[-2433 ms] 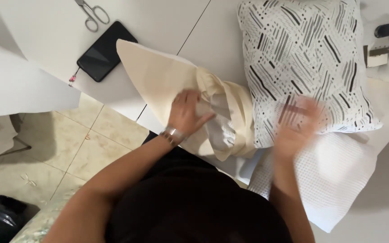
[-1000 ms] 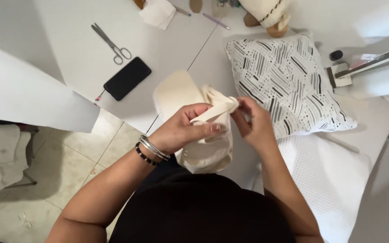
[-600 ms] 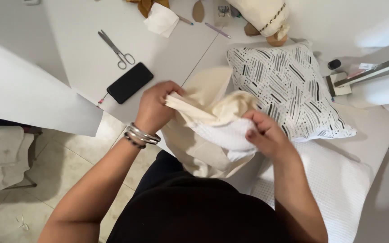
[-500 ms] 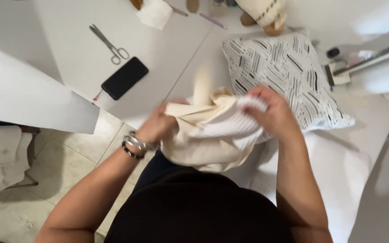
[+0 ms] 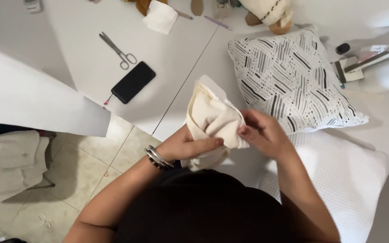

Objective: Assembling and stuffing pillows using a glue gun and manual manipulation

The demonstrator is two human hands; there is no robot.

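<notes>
At the centre of the frame, just over the white table's (image 5: 176, 54) near edge, my left hand (image 5: 190, 147) is curled under a bunched cream cloth cover (image 5: 212, 118) with its fingers closed on the lower folds, while my right hand (image 5: 263, 133) pinches the cover's right side, thumb and fingertips shut on the fabric. Both hands sit close together, clamped on the same bundle, which looks crumpled and doubled over itself, soft and plain, with one pale corner poking up toward the black-and-white striped pillow (image 5: 293, 81) at upper right. Up to the left lie a black phone (image 5: 133, 82) and scissors (image 5: 118, 50).
</notes>
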